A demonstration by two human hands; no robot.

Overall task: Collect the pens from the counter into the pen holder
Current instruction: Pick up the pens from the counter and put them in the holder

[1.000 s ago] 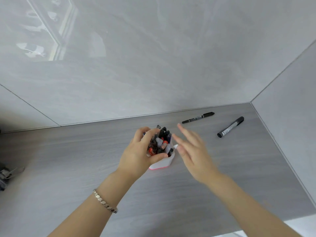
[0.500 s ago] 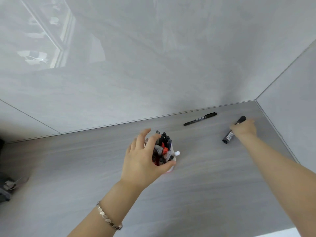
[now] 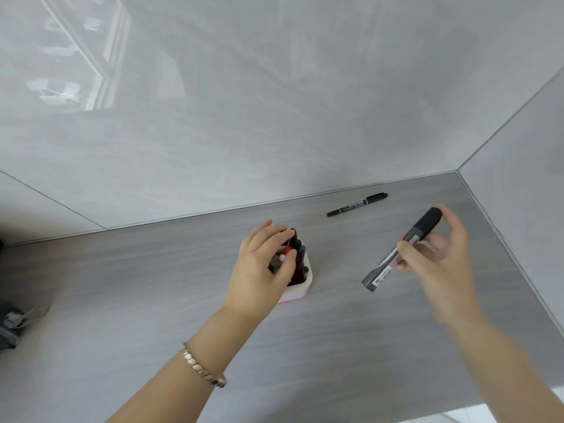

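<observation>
Carrying the thick marker (image 3: 399, 253) toward the pen holder (image 3: 300, 286), your right hand (image 3: 433, 257) pinches its barrel mid-air while your left hand (image 3: 259, 267) curls over the crowded pens. Next, part them and drop it in; a thin pen (image 3: 357, 204) waits by the wall.

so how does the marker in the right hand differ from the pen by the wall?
The marker is thick; the pen is slim. The marker is held off the counter in the right hand, tilted with its cap up; the pen lies flat on the counter, untouched, close to the back wall. Both are black-capped with a labelled barrel, and both are outside the holder.
</observation>
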